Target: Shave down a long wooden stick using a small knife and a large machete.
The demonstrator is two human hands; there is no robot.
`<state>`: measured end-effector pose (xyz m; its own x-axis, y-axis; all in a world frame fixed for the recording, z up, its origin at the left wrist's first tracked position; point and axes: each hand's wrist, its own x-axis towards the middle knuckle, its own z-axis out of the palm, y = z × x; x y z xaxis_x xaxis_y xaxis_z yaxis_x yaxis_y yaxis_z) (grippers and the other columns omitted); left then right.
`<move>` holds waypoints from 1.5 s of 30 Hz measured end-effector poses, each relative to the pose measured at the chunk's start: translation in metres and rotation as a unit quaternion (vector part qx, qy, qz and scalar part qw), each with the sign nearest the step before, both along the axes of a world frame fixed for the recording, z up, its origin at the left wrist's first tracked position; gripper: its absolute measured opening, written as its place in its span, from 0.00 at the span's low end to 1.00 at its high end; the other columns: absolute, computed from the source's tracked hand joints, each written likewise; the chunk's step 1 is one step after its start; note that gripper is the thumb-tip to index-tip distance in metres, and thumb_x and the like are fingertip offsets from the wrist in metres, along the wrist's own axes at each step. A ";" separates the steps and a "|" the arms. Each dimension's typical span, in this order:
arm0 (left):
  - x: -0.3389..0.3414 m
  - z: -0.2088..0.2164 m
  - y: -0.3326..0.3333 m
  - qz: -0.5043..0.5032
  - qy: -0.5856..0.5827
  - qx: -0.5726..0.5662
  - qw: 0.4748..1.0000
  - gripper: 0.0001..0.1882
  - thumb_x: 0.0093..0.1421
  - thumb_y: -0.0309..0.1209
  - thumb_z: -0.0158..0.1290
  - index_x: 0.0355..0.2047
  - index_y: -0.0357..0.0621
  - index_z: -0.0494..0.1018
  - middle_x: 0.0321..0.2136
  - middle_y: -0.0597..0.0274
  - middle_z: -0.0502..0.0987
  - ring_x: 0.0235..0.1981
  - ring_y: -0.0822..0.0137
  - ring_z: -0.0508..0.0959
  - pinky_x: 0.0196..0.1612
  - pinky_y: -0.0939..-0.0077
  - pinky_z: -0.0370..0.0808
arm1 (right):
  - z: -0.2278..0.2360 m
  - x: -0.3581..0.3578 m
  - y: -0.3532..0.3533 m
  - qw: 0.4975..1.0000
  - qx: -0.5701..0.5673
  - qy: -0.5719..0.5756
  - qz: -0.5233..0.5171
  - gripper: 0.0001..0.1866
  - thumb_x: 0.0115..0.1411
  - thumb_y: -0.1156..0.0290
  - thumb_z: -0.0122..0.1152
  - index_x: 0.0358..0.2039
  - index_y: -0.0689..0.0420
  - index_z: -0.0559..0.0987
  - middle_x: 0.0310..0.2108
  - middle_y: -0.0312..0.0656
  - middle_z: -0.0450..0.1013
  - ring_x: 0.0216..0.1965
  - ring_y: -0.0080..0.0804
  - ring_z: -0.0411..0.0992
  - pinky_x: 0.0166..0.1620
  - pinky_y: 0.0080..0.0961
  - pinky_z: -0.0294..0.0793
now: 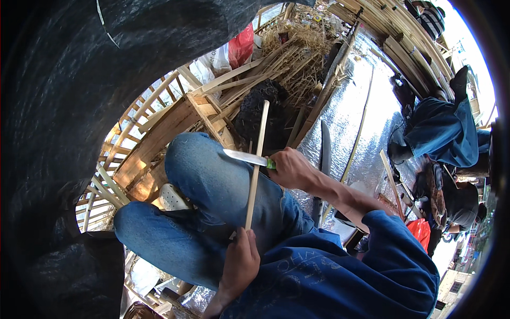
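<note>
My left hand (240,260) is closed round the lower end of a pale, narrow bamboo strip (258,151). The strip slants up over my jeans-covered knee, its far end free above the clutter beyond. My right hand (289,167) grips a knife (245,157) by its green handle, most of which the fingers hide. The blade points left and lies across the strip around its middle; whether its edge bites into the strip I cannot tell. Right of my knee rests a long dark blade (325,149), apart from both hands.
A wooden box (154,141) and a slatted bamboo frame stand at left. Split strips and shavings (297,69) pile up beyond my knee. A shiny silver sheet (366,101) spreads to the right, with a long thin strip on it. Other people (441,130) sit at far right. Dark sheeting (64,106) hangs at left.
</note>
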<state>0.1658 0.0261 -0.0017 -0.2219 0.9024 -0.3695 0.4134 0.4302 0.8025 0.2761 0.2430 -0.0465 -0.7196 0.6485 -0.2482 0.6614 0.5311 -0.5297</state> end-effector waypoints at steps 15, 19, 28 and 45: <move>0.026 0.005 -0.009 0.026 0.102 -0.065 0.992 0.09 0.66 0.31 0.39 0.30 0.39 0.60 0.14 0.41 0.72 0.20 0.43 0.76 0.19 0.52 0.73 | 0.009 0.010 0.003 0.989 -0.072 -0.078 0.105 0.11 0.52 0.71 0.49 0.21 0.64 0.76 0.13 0.45 0.69 0.12 0.36 0.68 0.17 0.34 0.69; 0.028 0.005 -0.007 0.016 0.105 -0.062 0.992 0.09 0.66 0.31 0.40 0.30 0.39 0.60 0.14 0.42 0.72 0.19 0.43 0.76 0.19 0.53 0.73 | -0.002 0.017 0.000 0.990 -0.076 -0.055 0.107 0.11 0.51 0.71 0.51 0.19 0.64 0.76 0.11 0.46 0.68 0.12 0.35 0.68 0.17 0.33 0.67; 0.028 0.005 -0.014 0.029 0.105 -0.070 0.992 0.09 0.66 0.31 0.40 0.31 0.39 0.60 0.14 0.43 0.73 0.18 0.44 0.76 0.18 0.54 0.73 | -0.014 -0.018 0.021 0.992 -0.038 -0.104 0.059 0.11 0.51 0.68 0.54 0.22 0.63 0.78 0.17 0.53 0.72 0.21 0.50 0.74 0.27 0.39 0.76; 0.034 -0.009 -0.016 -0.008 0.043 -0.074 0.996 0.15 0.66 0.36 0.39 0.26 0.39 0.65 0.16 0.42 0.73 0.19 0.42 0.75 0.22 0.51 0.72 | -0.035 0.057 0.056 0.968 -0.141 0.093 -0.187 0.14 0.59 0.62 0.54 0.22 0.57 0.75 0.13 0.33 0.62 0.17 0.17 0.59 0.22 0.25 0.56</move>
